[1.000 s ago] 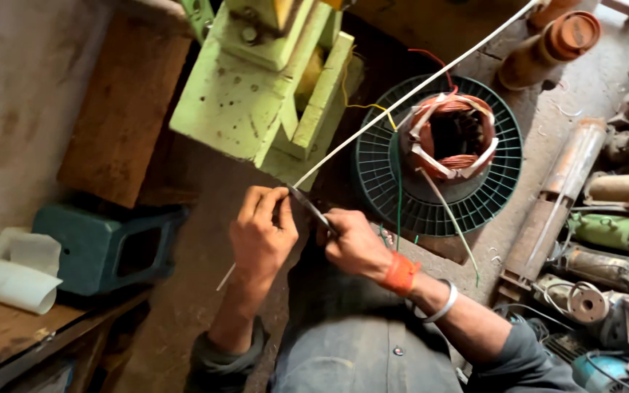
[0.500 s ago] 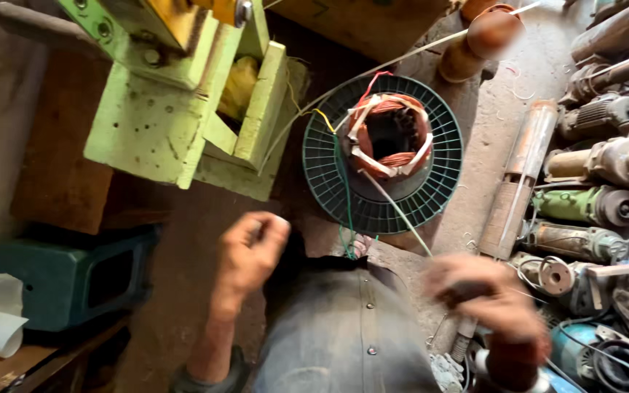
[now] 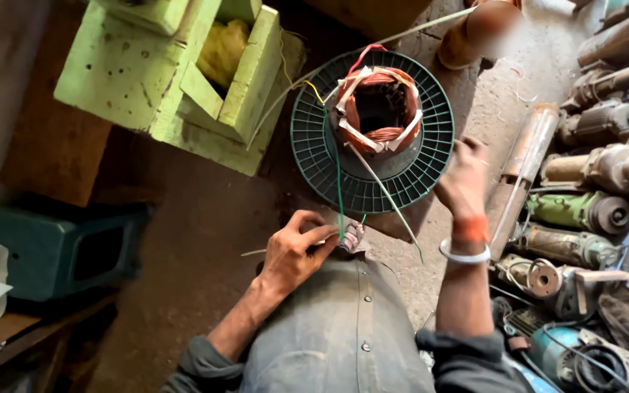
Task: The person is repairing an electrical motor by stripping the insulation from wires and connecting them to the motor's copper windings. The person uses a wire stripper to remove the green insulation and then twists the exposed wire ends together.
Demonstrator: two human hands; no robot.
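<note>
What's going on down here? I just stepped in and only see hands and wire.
A person is seated over a copper-wound motor stator that rests on a dark green ribbed disc on the floor. The left hand pinches a thin wire near a small taped bundle at the knee, where a green lead from the stator ends. The right hand, with an orange band and a white bangle on its wrist, is raised beside the disc. A light green wooden frame stands to the left, old motors to the right.
</note>
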